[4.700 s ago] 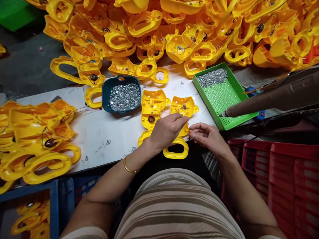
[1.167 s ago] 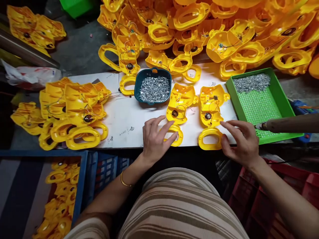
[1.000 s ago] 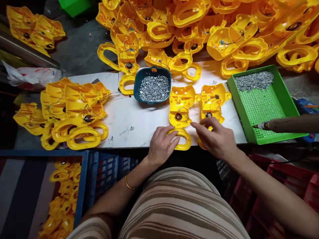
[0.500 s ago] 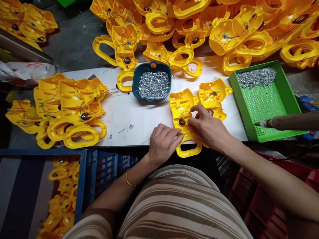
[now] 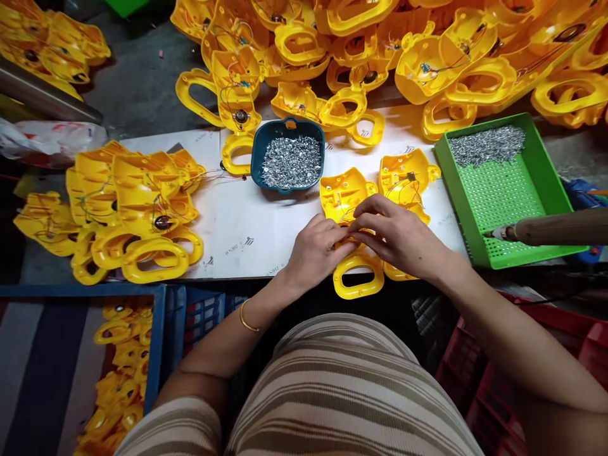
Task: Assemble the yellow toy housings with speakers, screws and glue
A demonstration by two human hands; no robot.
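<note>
Teal bowl [image 5: 288, 161] and green tray [image 5: 503, 190] hold silver screws. Both hands, left hand [image 5: 313, 253] and right hand [image 5: 396, 237], pinch together on the yellow shell [image 5: 344, 196] at the board's [image 5: 247, 228] near edge; its printed logos are unreadable.

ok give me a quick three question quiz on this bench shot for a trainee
1. True or false: both hands rest on the same yellow shell.
2. What fills the teal bowl? A) wires B) small silver screws C) speakers
3. Which side of the green tray holds its screw pile, far or near?

Key: 1 true; the left hand and right hand meet over it. 2 B. 3 far.
</note>
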